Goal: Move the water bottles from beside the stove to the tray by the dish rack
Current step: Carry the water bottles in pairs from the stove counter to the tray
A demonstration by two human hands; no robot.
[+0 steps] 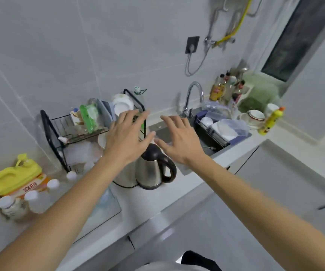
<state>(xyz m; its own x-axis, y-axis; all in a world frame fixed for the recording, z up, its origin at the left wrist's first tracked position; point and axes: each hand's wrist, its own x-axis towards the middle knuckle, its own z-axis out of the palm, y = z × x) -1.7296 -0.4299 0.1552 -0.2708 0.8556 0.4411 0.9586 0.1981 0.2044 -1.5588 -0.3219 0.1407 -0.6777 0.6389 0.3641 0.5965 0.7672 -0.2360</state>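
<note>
Several clear water bottles with white caps (30, 200) stand together on the counter at the lower left, beside a yellow detergent jug (14, 178). A clear tray (107, 206) lies on the counter under my left forearm, in front of the black dish rack (60, 137). My left hand (127, 137) hovers with fingers spread over the rack's right end and holds nothing. My right hand (179, 138) hovers, also spread and empty, above the steel kettle (152, 171) and the sink's left edge. No stove is in view.
The sink (206, 145) with its curved tap (194, 94) lies to the right, with a rack of dishes (222, 128) across it. Sauce bottles (226, 87), a bowl (255, 116) and a yellow cleaner bottle (271, 121) crowd the far right counter. Cabinet fronts run below.
</note>
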